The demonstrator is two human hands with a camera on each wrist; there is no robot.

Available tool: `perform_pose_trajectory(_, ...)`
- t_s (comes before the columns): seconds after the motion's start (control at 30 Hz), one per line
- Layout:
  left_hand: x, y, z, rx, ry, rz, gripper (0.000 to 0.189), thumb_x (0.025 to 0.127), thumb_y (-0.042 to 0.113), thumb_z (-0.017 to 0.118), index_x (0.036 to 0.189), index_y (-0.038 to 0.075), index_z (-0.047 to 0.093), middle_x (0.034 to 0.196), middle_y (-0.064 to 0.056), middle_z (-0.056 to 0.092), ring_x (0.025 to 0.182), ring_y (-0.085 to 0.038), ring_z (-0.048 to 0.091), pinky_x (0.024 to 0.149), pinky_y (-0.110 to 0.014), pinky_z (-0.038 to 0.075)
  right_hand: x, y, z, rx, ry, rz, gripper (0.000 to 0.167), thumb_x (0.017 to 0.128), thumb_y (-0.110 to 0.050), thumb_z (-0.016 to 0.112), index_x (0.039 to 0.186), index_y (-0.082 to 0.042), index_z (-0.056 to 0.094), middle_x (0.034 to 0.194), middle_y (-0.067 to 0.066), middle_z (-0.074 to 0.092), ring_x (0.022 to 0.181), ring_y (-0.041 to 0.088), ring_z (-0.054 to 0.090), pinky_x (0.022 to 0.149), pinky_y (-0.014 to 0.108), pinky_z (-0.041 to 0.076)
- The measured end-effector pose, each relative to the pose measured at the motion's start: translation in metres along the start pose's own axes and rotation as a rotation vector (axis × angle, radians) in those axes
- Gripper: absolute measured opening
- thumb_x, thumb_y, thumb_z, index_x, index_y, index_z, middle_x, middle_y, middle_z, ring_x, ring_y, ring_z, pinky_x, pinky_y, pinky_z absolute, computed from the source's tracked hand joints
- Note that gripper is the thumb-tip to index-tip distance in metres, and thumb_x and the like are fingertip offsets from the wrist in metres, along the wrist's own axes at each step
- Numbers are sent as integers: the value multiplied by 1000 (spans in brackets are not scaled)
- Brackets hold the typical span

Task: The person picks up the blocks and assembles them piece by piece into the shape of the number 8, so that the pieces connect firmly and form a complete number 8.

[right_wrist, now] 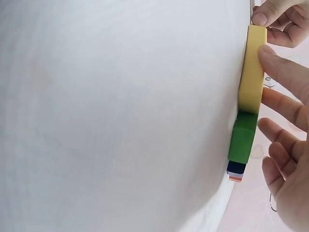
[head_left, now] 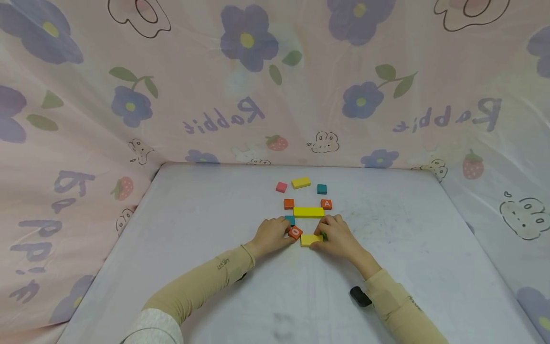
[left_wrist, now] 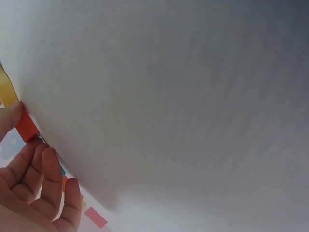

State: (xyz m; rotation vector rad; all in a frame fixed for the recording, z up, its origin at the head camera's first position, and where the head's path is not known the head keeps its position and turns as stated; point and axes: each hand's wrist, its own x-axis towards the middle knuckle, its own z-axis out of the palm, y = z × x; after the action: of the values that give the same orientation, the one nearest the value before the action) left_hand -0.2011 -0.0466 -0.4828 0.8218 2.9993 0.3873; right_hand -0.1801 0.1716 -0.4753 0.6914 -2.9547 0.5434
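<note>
My left hand [head_left: 271,235] pinches an orange block marked O [head_left: 295,232], its thumb on the near side and fingertips at the far end. In the left wrist view that orange block [left_wrist: 27,126] sits between thumb and fingers. A teal block [head_left: 290,220] lies just beyond, partly covered by the fingers. My right hand [head_left: 339,237] pinches the right part of a yellow block [head_left: 308,240] between thumb and index finger. Against the yellow block's end stands a green block [right_wrist: 243,137], close by the other fingers in the right wrist view.
Beyond the hands lies a long yellow block [head_left: 308,212], with an orange block [head_left: 289,204] and an orange block marked A [head_left: 326,204] at its ends. Farther back are a pink block [head_left: 281,187], a yellow block [head_left: 301,182] and a teal block [head_left: 322,189]. A black object [head_left: 360,296] lies by the right forearm.
</note>
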Motion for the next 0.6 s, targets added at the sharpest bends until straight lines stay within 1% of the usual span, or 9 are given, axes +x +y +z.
perform_pose_trajectory(0.37, 0, 0, 1, 8, -2, 3, 31, 82, 41, 67, 93, 12, 63, 78, 4, 57, 64, -9, 48, 60, -24, 41, 0, 0, -2, 4, -20, 9, 35, 70, -44, 77, 90, -18, 67, 102, 2, 56, 91, 21, 40, 77, 35, 36)
perform_pose_trajectory(0.6, 1, -1, 2, 18, 3, 10, 30, 82, 41, 67, 92, 13, 63, 78, 4, 56, 64, -9, 48, 60, -23, 40, 6, 3, -9, 20, -9, 17, 30, 76, -41, 73, 94, -17, 68, 104, 5, 57, 92, 23, 41, 77, 35, 37)
